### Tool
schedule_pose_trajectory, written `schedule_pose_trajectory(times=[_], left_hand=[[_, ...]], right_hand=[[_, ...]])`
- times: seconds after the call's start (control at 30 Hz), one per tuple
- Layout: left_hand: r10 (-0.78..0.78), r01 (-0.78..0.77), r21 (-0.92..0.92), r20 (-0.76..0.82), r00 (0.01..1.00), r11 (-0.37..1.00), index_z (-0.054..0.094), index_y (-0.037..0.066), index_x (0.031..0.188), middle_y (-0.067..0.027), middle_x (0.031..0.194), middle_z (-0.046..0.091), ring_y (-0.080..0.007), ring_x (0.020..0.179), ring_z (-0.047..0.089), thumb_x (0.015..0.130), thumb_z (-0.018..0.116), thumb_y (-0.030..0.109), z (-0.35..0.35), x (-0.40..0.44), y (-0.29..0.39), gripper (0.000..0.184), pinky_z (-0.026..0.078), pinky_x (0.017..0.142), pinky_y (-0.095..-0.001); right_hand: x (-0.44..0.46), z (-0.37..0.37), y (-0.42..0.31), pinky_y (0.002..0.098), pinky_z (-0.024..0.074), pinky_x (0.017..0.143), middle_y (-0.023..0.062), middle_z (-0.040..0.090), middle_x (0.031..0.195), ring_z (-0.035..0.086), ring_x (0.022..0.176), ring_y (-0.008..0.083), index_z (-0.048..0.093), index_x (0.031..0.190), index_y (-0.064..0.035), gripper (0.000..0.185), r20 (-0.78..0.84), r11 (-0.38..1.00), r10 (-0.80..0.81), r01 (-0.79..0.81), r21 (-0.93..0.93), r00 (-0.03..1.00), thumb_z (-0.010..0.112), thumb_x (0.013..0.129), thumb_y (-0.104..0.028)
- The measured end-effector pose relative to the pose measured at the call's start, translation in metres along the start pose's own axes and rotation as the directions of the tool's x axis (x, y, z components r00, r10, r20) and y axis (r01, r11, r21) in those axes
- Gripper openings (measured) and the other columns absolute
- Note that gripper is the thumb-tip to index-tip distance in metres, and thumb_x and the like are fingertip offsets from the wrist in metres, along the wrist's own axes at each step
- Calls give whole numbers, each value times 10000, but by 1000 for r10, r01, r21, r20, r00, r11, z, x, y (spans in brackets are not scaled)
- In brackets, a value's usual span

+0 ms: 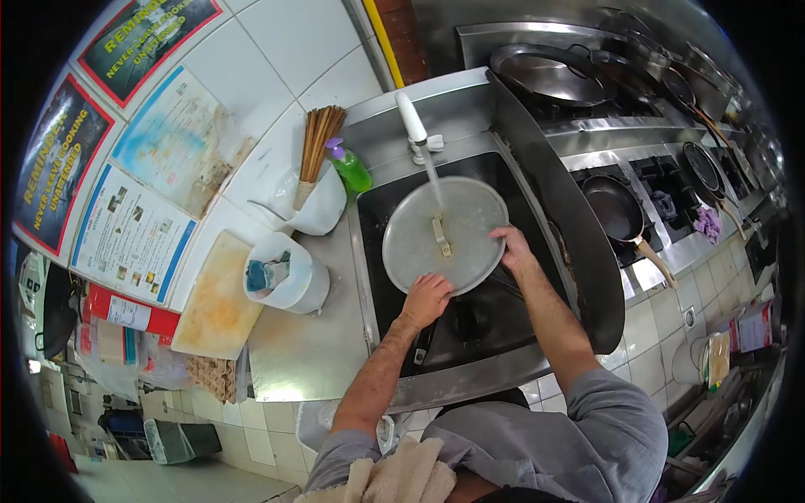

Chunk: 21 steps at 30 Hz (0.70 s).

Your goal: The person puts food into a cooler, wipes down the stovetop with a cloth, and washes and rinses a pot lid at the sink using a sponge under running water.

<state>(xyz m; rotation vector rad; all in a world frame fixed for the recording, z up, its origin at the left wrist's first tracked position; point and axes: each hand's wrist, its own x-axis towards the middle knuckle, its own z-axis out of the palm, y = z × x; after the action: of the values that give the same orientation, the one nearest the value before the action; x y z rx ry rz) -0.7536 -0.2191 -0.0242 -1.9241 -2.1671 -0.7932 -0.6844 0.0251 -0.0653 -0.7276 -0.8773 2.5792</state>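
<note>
A round metal pot lid (407, 243) with a strap handle in its middle is held over the sink (369, 306). Water runs onto it from the white-handled faucet (411, 117). At the lid's near edge, my left hand (426, 300) is closed on the rim. My right hand (513, 247) grips the rim on the right side, its thumb on the upper face. Beneath the lid, a dark handle (423, 344) and other dark cookware show in the basin, partly hidden.
Left of the sink stand a white tub (289, 277) with blue cloths or sponges, a green soap bottle (356, 174), a bamboo brush (314, 151) in a white container and a stained cutting board (220, 302). On the right, a stove holds a frying pan (616, 210) beyond the sink's metal side wall (579, 226).
</note>
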Motion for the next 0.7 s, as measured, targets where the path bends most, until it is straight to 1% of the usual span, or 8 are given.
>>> schedule_pose_trajectory(times=[0.03, 0.13, 0.23, 0.4, 0.43, 0.53, 0.6, 0.7], left_hand=[[5, -5, -9, 6, 1000, 1000, 586, 58, 762, -79, 754, 543, -251, 758, 557, 688, 686, 135, 9, -3, -7, 147, 464, 605, -355], [-360, 413, -395, 203, 910, 821, 626, 42, 934, -68, 826, 616, -174, 773, 593, 756, 679, 156, 27, -3, -36, 217, 473, 693, -291], [-640, 535, -595, 43, 767, 600, 617, 20, 979, -23, 860, 627, -77, 753, 551, 821, 624, 122, 32, 38, -67, 187, 454, 703, -231], [-713, 349, -922, 131, 688, 168, 557, 19, 1055, -32, 866, 599, -112, 729, 550, 872, 534, 124, 5, 147, -88, 213, 454, 640, -241], [-713, 350, -922, 134, 688, 165, 557, 19, 1055, -32, 866, 599, -112, 729, 550, 872, 534, 124, 0, 164, -89, 213, 454, 640, -241], [-698, 233, -961, 267, 665, -146, 555, 40, 1006, -44, 865, 585, -147, 755, 565, 891, 492, 156, -1, 204, -98, 175, 462, 655, -251], [-764, 35, -930, 321, 560, -365, 543, 66, 913, -14, 720, 530, -125, 614, 517, 901, 462, 176, 6, 222, -108, 137, 427, 544, -240], [-647, -113, -825, 341, 682, -554, 518, 79, 852, 19, 616, 448, -99, 478, 417, 907, 452, 193, 17, 225, -126, 143, 344, 425, -237]], right_hand=[[-6, -4, 2, 394, 472, 859, 143, 583, 1016, 573, 959, 292, 494, 1133, 10, 490, -11, 1000, -3, 3, 3, 1000, 559, 648, 32], [-20, -1, 1, 402, 476, 844, 138, 579, 1019, 571, 962, 286, 481, 1160, 1, 502, -24, 985, -150, 152, 79, 988, 548, 667, 69], [-27, 4, -2, 394, 478, 833, 130, 587, 1024, 577, 951, 272, 496, 1160, -3, 446, -104, 969, -202, 214, 126, 974, 593, 725, 17], [-20, 13, 3, 375, 476, 820, 97, 608, 986, 588, 906, 221, 538, 1120, -13, 358, -105, 972, -208, 217, 90, 972, 641, 789, -105], [-18, 14, 4, 371, 471, 827, 80, 613, 961, 590, 891, 203, 550, 1099, -20, 338, -96, 977, -195, 201, 63, 976, 649, 798, -140], [-16, 18, 12, 345, 487, 789, 77, 621, 939, 599, 851, 189, 566, 1076, -17, 297, -85, 984, -165, 170, 56, 983, 635, 810, -128], [-17, 21, 17, 332, 500, 758, 87, 620, 939, 605, 836, 191, 559, 1080, -5, 289, -74, 987, -139, 144, 66, 987, 618, 826, -129], [-14, 19, 20, 319, 485, 766, 89, 625, 959, 600, 847, 185, 561, 1107, -8, 316, -83, 991, -110, 116, 66, 990, 617, 829, -148]])
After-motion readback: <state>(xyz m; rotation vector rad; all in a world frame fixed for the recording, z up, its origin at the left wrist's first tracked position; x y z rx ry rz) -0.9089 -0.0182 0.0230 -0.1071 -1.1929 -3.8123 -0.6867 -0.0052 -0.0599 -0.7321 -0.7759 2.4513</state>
